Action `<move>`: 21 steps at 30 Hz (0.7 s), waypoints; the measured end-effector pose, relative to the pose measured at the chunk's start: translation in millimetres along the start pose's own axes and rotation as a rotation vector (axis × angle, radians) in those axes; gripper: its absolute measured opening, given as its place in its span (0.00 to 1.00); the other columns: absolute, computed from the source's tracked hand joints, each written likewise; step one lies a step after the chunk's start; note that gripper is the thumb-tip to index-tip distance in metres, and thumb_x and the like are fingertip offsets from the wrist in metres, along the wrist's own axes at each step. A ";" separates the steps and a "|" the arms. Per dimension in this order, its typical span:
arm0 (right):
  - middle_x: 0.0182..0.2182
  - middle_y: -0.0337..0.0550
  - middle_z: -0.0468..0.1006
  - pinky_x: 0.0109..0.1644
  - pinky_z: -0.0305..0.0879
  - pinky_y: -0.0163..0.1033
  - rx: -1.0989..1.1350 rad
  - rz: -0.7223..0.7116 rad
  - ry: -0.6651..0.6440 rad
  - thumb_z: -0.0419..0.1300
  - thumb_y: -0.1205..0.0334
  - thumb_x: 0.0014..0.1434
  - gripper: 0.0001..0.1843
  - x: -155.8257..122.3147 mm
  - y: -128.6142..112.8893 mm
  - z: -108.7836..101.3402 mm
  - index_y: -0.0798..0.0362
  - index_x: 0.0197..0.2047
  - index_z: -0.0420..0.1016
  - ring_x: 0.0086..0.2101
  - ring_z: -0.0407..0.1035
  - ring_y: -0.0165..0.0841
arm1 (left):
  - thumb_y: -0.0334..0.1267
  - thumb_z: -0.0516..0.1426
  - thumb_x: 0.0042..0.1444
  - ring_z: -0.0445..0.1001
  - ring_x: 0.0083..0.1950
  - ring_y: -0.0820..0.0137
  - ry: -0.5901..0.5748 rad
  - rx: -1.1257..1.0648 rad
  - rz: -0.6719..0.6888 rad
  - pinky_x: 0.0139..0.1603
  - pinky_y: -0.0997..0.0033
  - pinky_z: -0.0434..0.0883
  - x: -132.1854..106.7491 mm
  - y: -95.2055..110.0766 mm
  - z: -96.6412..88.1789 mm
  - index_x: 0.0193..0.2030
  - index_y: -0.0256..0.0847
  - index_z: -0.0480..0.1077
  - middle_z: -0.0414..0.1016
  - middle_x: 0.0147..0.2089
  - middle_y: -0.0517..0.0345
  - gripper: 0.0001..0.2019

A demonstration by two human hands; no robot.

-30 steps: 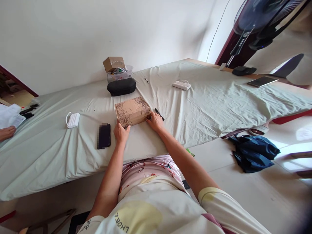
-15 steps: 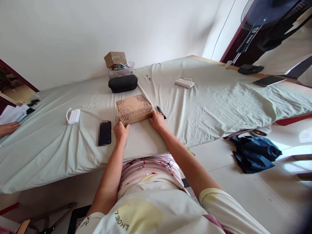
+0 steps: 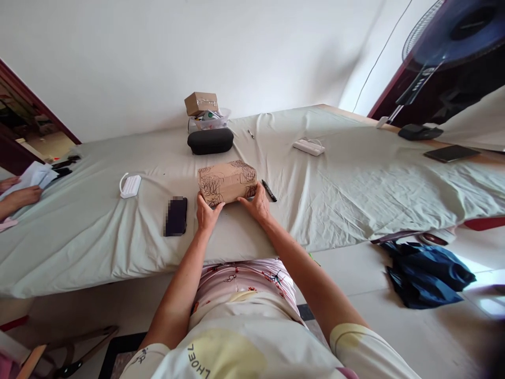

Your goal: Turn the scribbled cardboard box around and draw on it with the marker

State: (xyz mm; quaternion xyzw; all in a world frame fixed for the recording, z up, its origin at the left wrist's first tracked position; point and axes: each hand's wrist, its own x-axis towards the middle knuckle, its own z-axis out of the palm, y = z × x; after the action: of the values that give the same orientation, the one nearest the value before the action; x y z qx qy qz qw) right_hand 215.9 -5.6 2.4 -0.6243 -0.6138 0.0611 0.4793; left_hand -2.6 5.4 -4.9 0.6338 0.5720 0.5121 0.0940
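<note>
A brown cardboard box (image 3: 229,181) with dark scribbled curls near its corners is between my hands, its near side tilted up toward me. My left hand (image 3: 208,213) grips the box's near left corner, thumb along the lower edge. On the near right corner, my right hand (image 3: 258,204) holds it the same way. Just right of that hand lies a black marker pen (image 3: 269,190). A dark phone (image 3: 175,217) lies left of my left hand. The box's underside and my fingertips behind it are hidden.
Behind the box are a black case (image 3: 210,141), a plastic basket (image 3: 223,118) and a smaller carton (image 3: 201,103). White strapped devices (image 3: 131,186) lie left and right. Another person's hands (image 3: 23,200) hold papers at far left. A fan (image 3: 469,31) stands right.
The box has tipped so that more of its near side faces me. My thumbs have come onto its near lower edge. The whole view has shifted slightly.
</note>
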 end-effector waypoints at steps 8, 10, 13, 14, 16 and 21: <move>0.58 0.60 0.77 0.57 0.75 0.56 0.109 -0.012 0.039 0.67 0.34 0.58 0.47 4.8 8.8 -0.2 0.51 0.71 0.60 0.53 0.74 0.49 | 0.53 0.72 0.52 0.65 0.75 0.43 -0.012 0.033 -0.019 0.70 0.48 0.69 2.7 -0.8 -3.4 0.76 0.34 0.52 0.62 0.74 0.25 0.53; 0.57 0.59 0.78 0.54 0.76 0.54 0.126 -0.026 0.073 0.65 0.33 0.59 0.45 5.3 8.4 -2.9 0.51 0.70 0.61 0.50 0.75 0.47 | 0.56 0.71 0.54 0.67 0.74 0.44 -0.001 0.036 -0.009 0.70 0.49 0.69 3.2 -1.2 -6.1 0.76 0.34 0.53 0.63 0.74 0.27 0.52; 0.51 0.53 0.80 0.49 0.76 0.51 0.165 -0.042 0.094 0.63 0.34 0.61 0.40 4.1 4.1 -8.0 0.49 0.67 0.64 0.42 0.76 0.42 | 0.59 0.67 0.58 0.69 0.73 0.46 0.023 0.021 0.006 0.71 0.50 0.69 4.1 -2.1 -10.2 0.76 0.34 0.54 0.66 0.72 0.29 0.48; 0.49 0.51 0.80 0.48 0.76 0.50 0.181 -0.054 0.103 0.62 0.35 0.62 0.37 3.4 2.4 -9.8 0.48 0.66 0.66 0.41 0.76 0.41 | 0.59 0.65 0.60 0.69 0.72 0.47 0.035 0.009 0.013 0.71 0.50 0.68 4.4 -2.4 -11.4 0.76 0.34 0.55 0.67 0.72 0.30 0.46; 0.45 0.49 0.80 0.48 0.75 0.49 0.216 -0.086 0.138 0.59 0.37 0.65 0.31 1.9 -0.5 -12.8 0.49 0.62 0.69 0.40 0.75 0.40 | 0.60 0.63 0.62 0.68 0.73 0.48 0.058 -0.020 0.034 0.72 0.50 0.67 4.9 -3.0 -13.7 0.76 0.35 0.57 0.69 0.71 0.31 0.44; 0.40 0.45 0.77 0.47 0.73 0.47 0.260 -0.135 0.245 0.53 0.41 0.68 0.24 0.0 -2.3 -16.3 0.50 0.54 0.73 0.38 0.71 0.37 | 0.61 0.60 0.65 0.67 0.73 0.49 0.083 -0.069 0.103 0.74 0.48 0.64 3.9 -2.1 -16.2 0.75 0.35 0.60 0.70 0.68 0.33 0.41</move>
State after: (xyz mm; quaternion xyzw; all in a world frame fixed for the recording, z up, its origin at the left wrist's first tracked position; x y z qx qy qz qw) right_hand 225.2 -14.7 12.6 -0.5172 -0.5783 0.0309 0.6301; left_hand -16.9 1.7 3.1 0.6369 0.5241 0.5615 0.0657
